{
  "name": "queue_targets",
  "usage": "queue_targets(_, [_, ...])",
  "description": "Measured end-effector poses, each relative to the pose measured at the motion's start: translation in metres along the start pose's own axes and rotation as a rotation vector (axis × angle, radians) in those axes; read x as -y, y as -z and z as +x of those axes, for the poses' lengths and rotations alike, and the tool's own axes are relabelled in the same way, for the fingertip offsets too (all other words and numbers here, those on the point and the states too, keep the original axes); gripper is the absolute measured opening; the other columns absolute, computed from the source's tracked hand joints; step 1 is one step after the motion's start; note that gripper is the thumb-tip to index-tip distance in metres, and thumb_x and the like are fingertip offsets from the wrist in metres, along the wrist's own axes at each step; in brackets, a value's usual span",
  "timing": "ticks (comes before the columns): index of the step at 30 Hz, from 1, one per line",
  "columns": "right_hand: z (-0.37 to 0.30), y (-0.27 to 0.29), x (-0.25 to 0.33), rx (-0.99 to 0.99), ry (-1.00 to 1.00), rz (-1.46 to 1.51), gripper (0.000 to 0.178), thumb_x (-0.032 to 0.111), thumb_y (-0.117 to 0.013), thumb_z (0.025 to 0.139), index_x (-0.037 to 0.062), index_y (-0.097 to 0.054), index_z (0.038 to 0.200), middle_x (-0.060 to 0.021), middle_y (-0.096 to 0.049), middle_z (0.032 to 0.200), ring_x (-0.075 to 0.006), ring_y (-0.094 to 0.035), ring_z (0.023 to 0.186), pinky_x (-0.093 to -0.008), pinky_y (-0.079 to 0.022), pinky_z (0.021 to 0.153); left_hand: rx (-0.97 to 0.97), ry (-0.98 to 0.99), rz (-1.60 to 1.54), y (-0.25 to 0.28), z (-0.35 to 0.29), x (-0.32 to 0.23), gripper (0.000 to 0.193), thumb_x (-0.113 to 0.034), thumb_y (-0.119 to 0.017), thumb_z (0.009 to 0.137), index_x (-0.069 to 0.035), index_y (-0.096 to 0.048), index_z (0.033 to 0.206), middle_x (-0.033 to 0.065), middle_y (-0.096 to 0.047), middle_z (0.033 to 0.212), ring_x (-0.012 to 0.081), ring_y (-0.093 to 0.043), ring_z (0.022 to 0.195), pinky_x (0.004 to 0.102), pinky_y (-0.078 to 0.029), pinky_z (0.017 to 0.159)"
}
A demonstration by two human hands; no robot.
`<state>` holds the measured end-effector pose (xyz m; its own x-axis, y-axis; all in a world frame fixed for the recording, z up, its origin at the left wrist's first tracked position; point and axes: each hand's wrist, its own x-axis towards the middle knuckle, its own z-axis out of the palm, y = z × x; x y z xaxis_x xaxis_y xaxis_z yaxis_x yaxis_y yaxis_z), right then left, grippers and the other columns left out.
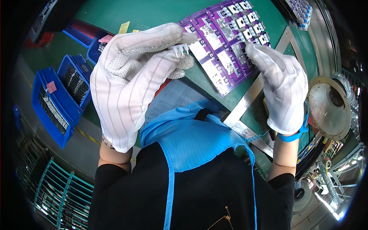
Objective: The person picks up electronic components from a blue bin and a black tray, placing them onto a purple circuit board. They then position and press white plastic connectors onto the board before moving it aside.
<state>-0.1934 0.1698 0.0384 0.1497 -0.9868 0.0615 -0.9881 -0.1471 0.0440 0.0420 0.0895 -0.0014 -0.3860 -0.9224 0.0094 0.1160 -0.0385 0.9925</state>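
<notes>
My left hand (pixel 132 76), in a white striped glove with dotted fingers, is closed. Between thumb and fingertips it pinches a small white pronged plastic part (pixel 178 50), held just left of the purple circuit board panel (pixel 217 51). On the panel sit several white square components with round holes (pixel 240 23), grouped toward its far right end. My right hand (pixel 281 82), gloved alike with a blue wrist strap (pixel 295 135), has its fingers drawn together at the panel's right edge. Its fingertips touch or nearly touch the components there; what they hold, if anything, is hidden.
Blue bins (pixel 53 107) of small dark and light parts stand on the left. A metal frame (pixel 249 96) lies on the green table (pixel 168 13) under and beside the panel. At right is a round metal dish (pixel 329 107). More boards (pixel 299 13) lie at the far right.
</notes>
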Motion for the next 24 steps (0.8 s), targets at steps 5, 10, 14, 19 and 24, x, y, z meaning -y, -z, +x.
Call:
queue_targets(5, [0.005, -0.007, -0.019, -0.095, 0.137, 0.111, 0.032, 0.007, -0.07, 0.074, 0.0143, -0.069, 0.106, -0.0014, -0.069, 0.109, -0.0247, -0.063, 0.093, -0.0344, -0.05, 0.08, 0.008, 0.031, 0.055, -0.002, -0.001, -0.005, 0.019, -0.008, -0.059, 0.095, 0.005, -0.058, 0.11, 0.0202, -0.068, 0.107, 0.0171, -0.066, 0.081, 0.0266, -0.053, 0.072])
queue_targets(10, [0.012, -0.004, -0.023, -0.09, 0.171, 0.124, 0.029, 0.011, -0.071, 0.077, 0.0144, -0.069, 0.105, -0.0024, -0.068, 0.107, -0.0246, -0.063, 0.094, -0.0342, -0.049, 0.081, 0.014, -0.005, 0.048, 0.002, -0.002, 0.0, 0.018, -0.007, -0.06, 0.094, 0.004, -0.057, 0.108, 0.0181, -0.068, 0.105, 0.0152, -0.063, 0.078, 0.0265, -0.052, 0.073])
queue_targets(14, [0.018, 0.001, -0.029, -0.015, 0.209, 0.11, 0.036, 0.003, -0.075, 0.074, 0.0107, -0.069, 0.108, -0.0075, -0.068, 0.102, -0.0287, -0.063, 0.093, -0.0367, -0.05, 0.079, -0.007, 0.026, -0.003, 0.002, -0.005, -0.001, 0.016, -0.006, -0.06, 0.094, 0.003, -0.056, 0.106, 0.0182, -0.068, 0.105, 0.0152, -0.062, 0.078, 0.0269, -0.052, 0.073])
queue_targets(19, [0.024, 0.002, -0.034, 0.046, 0.226, 0.176, 0.036, 0.003, -0.075, 0.074, 0.0104, -0.069, 0.108, -0.008, -0.067, 0.098, -0.0289, -0.062, 0.092, -0.0377, -0.05, 0.079, 0.02, -0.019, 0.068, 0.008, -0.005, 0.003, 0.014, -0.006, -0.06, 0.094, 0.002, -0.056, 0.105, 0.0181, -0.068, 0.105, 0.0147, -0.062, 0.079, 0.0276, -0.052, 0.074])
queue_targets(24, [0.024, 0.0, -0.032, -0.025, 0.268, 0.134, 0.039, 0.002, -0.075, 0.073, 0.0126, -0.069, 0.11, -0.0078, -0.066, 0.095, -0.0278, -0.062, 0.089, -0.0376, -0.05, 0.076, 0.05, -0.014, 0.0, 0.009, -0.006, 0.005, 0.013, -0.005, -0.06, 0.094, 0.002, -0.057, 0.104, 0.0183, -0.067, 0.106, 0.0146, -0.063, 0.079, 0.0276, -0.053, 0.074])
